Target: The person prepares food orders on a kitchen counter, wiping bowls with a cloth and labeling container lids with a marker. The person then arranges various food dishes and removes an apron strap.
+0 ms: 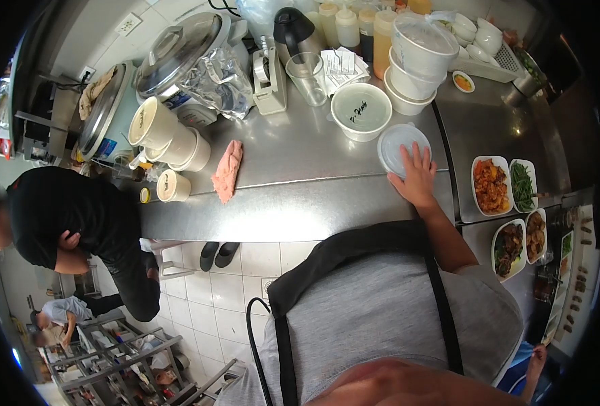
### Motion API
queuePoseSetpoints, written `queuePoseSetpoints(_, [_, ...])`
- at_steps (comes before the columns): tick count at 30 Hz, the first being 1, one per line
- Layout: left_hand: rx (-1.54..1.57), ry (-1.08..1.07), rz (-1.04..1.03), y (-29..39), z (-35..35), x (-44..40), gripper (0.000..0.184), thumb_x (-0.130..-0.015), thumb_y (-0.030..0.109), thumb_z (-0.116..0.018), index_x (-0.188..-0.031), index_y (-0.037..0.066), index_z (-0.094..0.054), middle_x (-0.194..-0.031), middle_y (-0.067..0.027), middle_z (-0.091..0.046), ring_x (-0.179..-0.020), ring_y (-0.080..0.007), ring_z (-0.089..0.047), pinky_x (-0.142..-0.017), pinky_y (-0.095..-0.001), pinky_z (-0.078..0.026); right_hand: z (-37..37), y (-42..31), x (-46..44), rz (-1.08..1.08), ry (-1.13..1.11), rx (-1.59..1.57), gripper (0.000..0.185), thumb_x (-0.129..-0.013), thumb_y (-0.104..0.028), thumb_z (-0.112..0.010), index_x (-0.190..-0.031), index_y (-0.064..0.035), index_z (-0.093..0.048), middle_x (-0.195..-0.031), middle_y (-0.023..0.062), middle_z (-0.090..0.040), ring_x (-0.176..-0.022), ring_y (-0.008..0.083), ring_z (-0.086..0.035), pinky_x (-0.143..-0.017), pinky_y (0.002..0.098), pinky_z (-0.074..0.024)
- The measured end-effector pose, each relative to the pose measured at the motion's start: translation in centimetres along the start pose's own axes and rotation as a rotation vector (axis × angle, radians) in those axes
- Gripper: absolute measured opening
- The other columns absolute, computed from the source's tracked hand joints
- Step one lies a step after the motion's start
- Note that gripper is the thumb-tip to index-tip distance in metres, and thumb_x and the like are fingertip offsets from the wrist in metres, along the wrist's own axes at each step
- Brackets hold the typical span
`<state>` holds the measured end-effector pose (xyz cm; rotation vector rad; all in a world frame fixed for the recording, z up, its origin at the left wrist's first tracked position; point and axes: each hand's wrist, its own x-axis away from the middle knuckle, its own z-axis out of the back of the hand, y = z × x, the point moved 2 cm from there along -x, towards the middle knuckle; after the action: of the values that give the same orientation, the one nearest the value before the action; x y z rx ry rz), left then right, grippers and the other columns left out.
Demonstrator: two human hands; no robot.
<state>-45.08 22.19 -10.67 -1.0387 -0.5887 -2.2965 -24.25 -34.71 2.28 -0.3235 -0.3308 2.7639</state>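
My right hand [418, 177] lies palm down on the worktop's right half, fingers spread over a round translucent plastic lid [389, 150]. Whether a shallow tub sits under that lid I cannot tell. Just behind it stands a white tub [361, 114] with a clear lid that bears black handwriting. Stacked white tubs [411, 81], the top one covered in clear plastic, rise close by. My left hand is out of view.
A pink cloth [227, 170], paper tubs [174, 145] and a tape dispenser [269, 88] occupy the steel counter [300, 162]. Filled food dishes [491, 184] stand at right. Squeeze bottles [346, 28] line the back. A person in black [76, 216] is at left.
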Motion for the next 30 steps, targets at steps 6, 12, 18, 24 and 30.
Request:
queuePoseSetpoints(6, [0.013, 0.022, -0.107, 4.0, 2.3, -1.0, 0.024, -0.082, 0.023, -0.046, -0.086, 0.0, -0.051, -0.072, -0.005, -0.054, -0.064, -0.0127, -0.05, -0.058, -0.0242, -0.041, 3.1, -4.0, 1.9, 0.337, -0.048, -0.216, 0.049, -0.065, -0.033, -0.062, -0.107, -0.0094, -0.051, -0.114, 0.0176, -0.042, -0.105, 0.0356, -0.038, -0.084, 0.0469, -0.0305])
queuePoseSetpoints(12, [0.562, -0.309, -0.592, 22.4, 8.9, 7.2, 0.015, -0.082, 0.016, -0.045, -0.082, 0.002, -0.051, -0.066, -0.002, -0.05, -0.061, -0.0093, -0.046, -0.055, -0.0204, -0.039, 2.6, -6.9, 5.0, 0.955, -0.667, -1.164, 0.021, -0.078, -0.017, -0.048, -0.092, -0.0025, -0.055, -0.084, 0.0123, -0.053, -0.08, 0.0237, -0.05, -0.071, 0.0298, -0.0403])
queuePoseSetpoints(18, [0.528, -0.656, -0.776, 24.6, 8.5, 11.2, 0.017, -0.083, 0.018, -0.043, -0.074, 0.004, -0.047, -0.061, -0.0008, -0.046, -0.055, -0.0096, -0.044, -0.05, -0.0209, -0.037, 3.6, -6.8, 6.1, 0.702, -0.865, -1.291, 0.03, -0.084, -0.023, -0.042, -0.103, -0.0007, -0.049, -0.092, 0.0133, -0.05, -0.084, 0.0255, -0.049, -0.076, 0.032, -0.0386])
queuePoseSetpoints(24, [0.525, -0.642, -0.778, 23.3, 9.4, 11.9, 0.018, -0.084, 0.019, -0.042, -0.072, 0.005, -0.044, -0.059, -0.0007, -0.044, -0.053, -0.0097, -0.042, -0.047, -0.0213, -0.035, 3.8, -14.2, 5.2, 0.757, -1.213, -0.923, 0.032, -0.083, -0.026, -0.042, -0.103, -0.003, -0.052, -0.095, 0.0124, -0.051, -0.094, 0.0248, -0.048, -0.08, 0.0289, -0.0369])
queuePoseSetpoints(30, [0.571, -0.57, -0.765, 20.7, 9.6, 12.1, 0.019, -0.084, 0.019, -0.041, -0.07, 0.006, -0.042, -0.057, -0.0005, -0.042, -0.05, -0.0098, -0.041, -0.045, -0.0217, -0.033, 1.1, -17.7, 5.0, 0.875, -1.288, -0.307, 0.03, -0.08, -0.028, -0.044, -0.092, -0.003, -0.057, -0.092, 0.0144, -0.054, -0.092, 0.0274, -0.049, -0.076, 0.0318, -0.039])
